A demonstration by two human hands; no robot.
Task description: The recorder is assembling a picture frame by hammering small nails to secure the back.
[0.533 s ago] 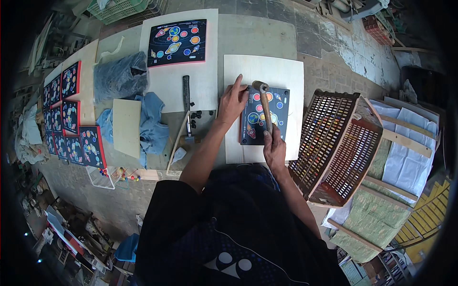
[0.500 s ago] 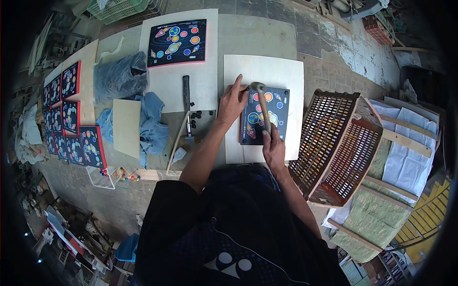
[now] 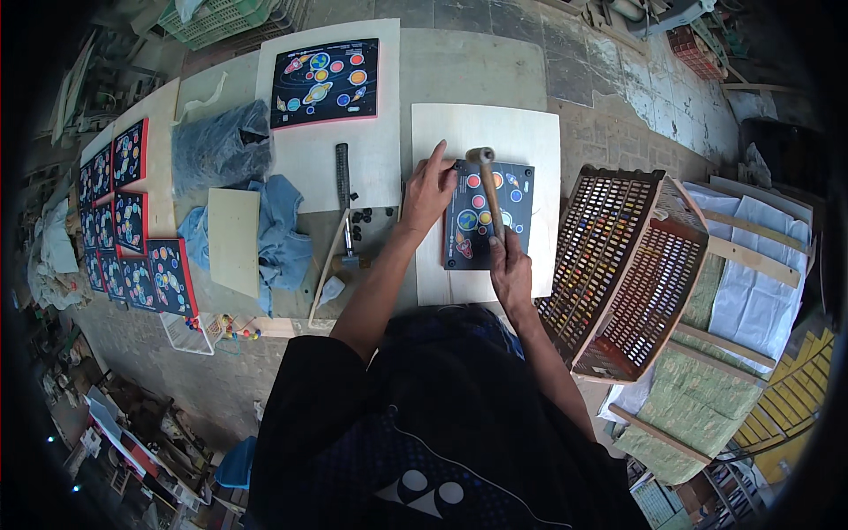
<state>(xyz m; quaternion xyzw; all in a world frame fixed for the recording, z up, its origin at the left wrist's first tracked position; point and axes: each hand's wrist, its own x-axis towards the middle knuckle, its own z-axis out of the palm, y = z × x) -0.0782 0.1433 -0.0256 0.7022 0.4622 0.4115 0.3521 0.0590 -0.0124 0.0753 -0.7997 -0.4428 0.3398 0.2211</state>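
Note:
A dark board printed with colourful planets and rockets lies on a pale wooden sheet in front of me, with small round black pieces at its corners. My right hand is wrapped round the wooden handle of a hammer, whose metal head is raised over the board's far edge. At the board's far left corner is my left hand, one finger stretched up and the thumb side closed at the corner. A dark bit shows at its fingertips, too small to make out.
Left of my left arm lie a second hammer and several small black pieces. Another planet board lies farther off. A blue cloth, a plastic-wrapped bundle and more boards are leftward. A brown plastic crate stands right.
The hammer head has shifted slightly toward the near right, and my right hand has moved slightly with it. My left hand stays at the board's corner.

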